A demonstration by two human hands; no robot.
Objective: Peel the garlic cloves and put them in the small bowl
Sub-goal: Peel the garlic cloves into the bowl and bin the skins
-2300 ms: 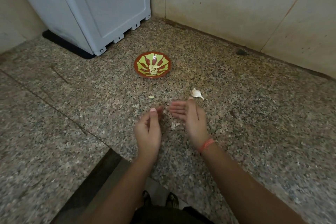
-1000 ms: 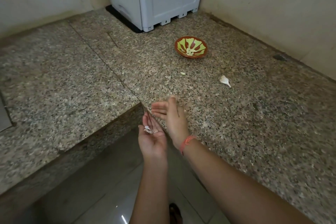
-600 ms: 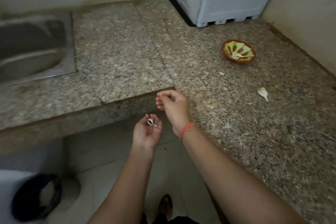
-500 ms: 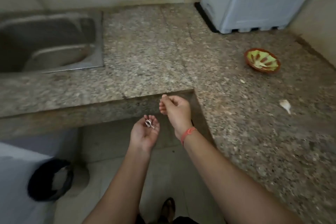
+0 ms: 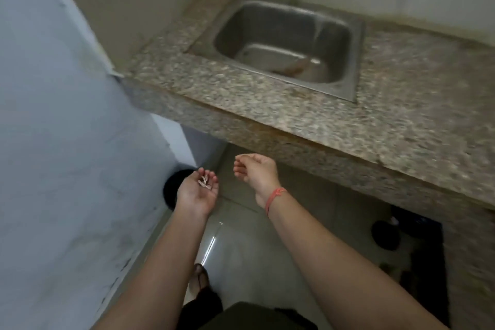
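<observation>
My left hand [image 5: 197, 191] is palm up over the floor, cupping a small pile of papery garlic skins [image 5: 204, 181] on its fingers. My right hand [image 5: 255, 170] hangs beside it a little to the right, fingers loosely curled and holding nothing; a red thread circles its wrist. Both hands are below and in front of the granite counter edge [image 5: 281, 139]. The small bowl and the garlic clove are out of view.
A steel sink [image 5: 284, 43] is set into the counter, with a tap above. A pale wall or panel [image 5: 67, 142] fills the left. A dark round bin [image 5: 175, 185] stands on the tiled floor just beyond my left hand. Dark objects lie under the counter at right.
My view has swung left, away from the bowl and clove, towards the sink and the bin. My left hand has kept the skins and moved over the floor near the bin.
</observation>
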